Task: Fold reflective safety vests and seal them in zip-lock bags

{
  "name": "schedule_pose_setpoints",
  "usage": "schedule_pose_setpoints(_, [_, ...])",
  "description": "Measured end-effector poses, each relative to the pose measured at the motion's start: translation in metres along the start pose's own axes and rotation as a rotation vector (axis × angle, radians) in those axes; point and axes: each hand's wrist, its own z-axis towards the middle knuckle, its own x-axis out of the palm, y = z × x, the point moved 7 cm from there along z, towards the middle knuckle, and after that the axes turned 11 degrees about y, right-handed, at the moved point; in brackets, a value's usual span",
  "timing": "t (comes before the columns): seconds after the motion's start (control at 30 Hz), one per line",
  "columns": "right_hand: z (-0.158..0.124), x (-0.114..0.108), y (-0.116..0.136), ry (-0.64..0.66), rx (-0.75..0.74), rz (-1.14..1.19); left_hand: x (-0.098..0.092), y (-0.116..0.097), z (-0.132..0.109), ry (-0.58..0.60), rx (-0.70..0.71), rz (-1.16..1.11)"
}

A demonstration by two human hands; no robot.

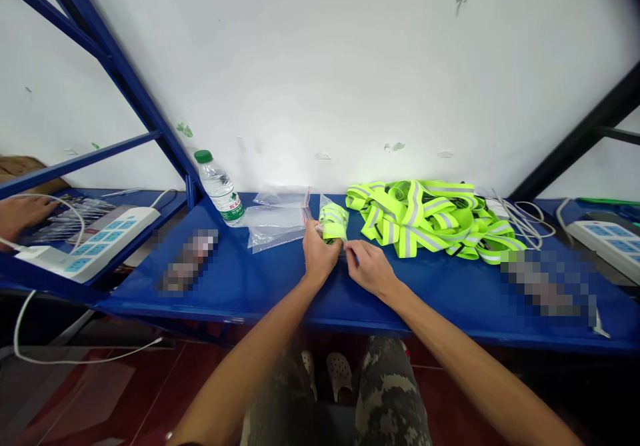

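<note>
Between my hands is a clear plastic bag (325, 201) with a folded yellow-green reflective strap (334, 217) inside it. My left hand (320, 254) is closed around the bag's lower left side. On the right, my right hand (371, 266) has its fingers curled together at the bag's near right edge and seems to pinch the plastic; the fingertips are partly hidden. Several flat clear zip bags (276, 219) lie to the left of my left hand. Beyond my right hand spreads a loose pile of reflective straps (417, 216) with grey stripes.
A water bottle (220, 189) stands by the wall on the blue table (240, 289). Pixelated items lie at both sides. White cables (537, 219) and a power strip (607, 243) are right, another power strip (113, 239) left. Another person's hand (27, 213) shows far left.
</note>
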Motion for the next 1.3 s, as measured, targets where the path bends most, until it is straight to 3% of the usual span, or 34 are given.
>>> schedule_pose_setpoints(0.23, [-0.001, -0.006, -0.020, -0.118, 0.225, 0.104, 0.007, -0.008, 0.000, 0.165, 0.095, -0.117])
schedule_pose_setpoints(0.33, [0.000, -0.008, -0.017, -0.113, 0.166, -0.002, 0.010, -0.009, 0.001, 0.220, 0.104, -0.138])
schedule_pose_setpoints(0.6, [0.001, -0.001, 0.010, -0.004, -0.053, -0.375, 0.007, 0.003, 0.001, 0.130, -0.037, 0.060])
schedule_pose_setpoints(0.83, [-0.001, 0.004, 0.027, 0.024, -0.207, -0.436, -0.001, 0.007, 0.003, 0.107, -0.120, 0.216])
schedule_pose_setpoints(1.03, [0.001, 0.003, -0.001, 0.064, 0.036, -0.311, -0.005, 0.006, 0.001, 0.152, -0.105, 0.397])
schedule_pose_setpoints(1.13, [0.001, 0.005, -0.013, 0.115, 0.136, -0.274, -0.014, -0.009, -0.002, 0.033, 0.025, 0.481])
schedule_pose_setpoints(1.2, [0.001, 0.007, -0.017, 0.156, 0.161, -0.276, -0.013, -0.026, -0.005, 0.019, 0.242, 0.526])
schedule_pose_setpoints(1.3, [0.001, 0.009, -0.019, 0.194, 0.162, -0.278, 0.004, -0.044, -0.016, 0.242, 0.591, 0.601])
